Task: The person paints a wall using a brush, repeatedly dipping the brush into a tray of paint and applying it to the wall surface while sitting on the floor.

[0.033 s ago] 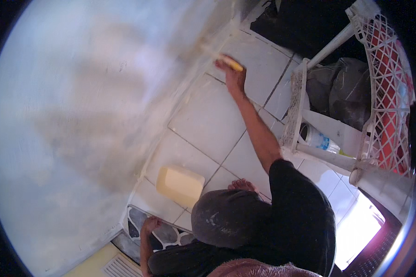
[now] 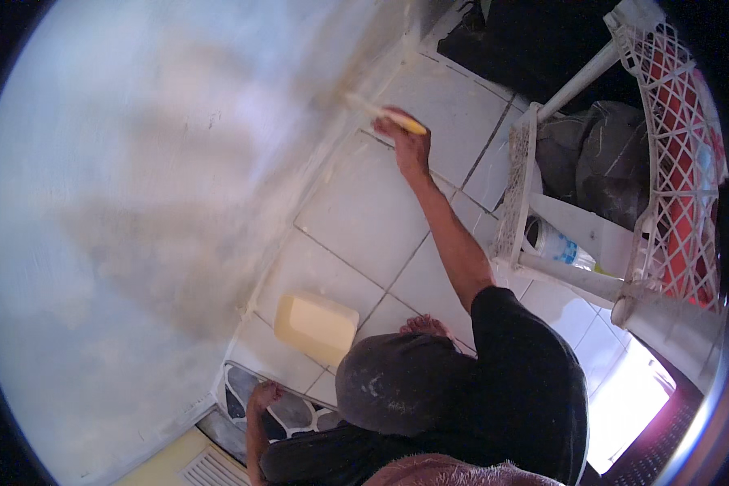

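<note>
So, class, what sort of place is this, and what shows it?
Probably a room in a home: there's a tiled floor, a patchy pale wall and a white plastic rack.

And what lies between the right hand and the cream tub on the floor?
Only bare white floor tiles lie between the right hand and the cream tub, as the head view shows.

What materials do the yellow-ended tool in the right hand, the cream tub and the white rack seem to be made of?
Tool: the yellow end could be painted wood or plastic; blur hides which.
Tub: probably moulded plastic, smooth, rather matt, judging by its even colour and rounded corners.
Rack: likely rigid plastic, dull; its lattice panels look moulded in one piece.
</note>
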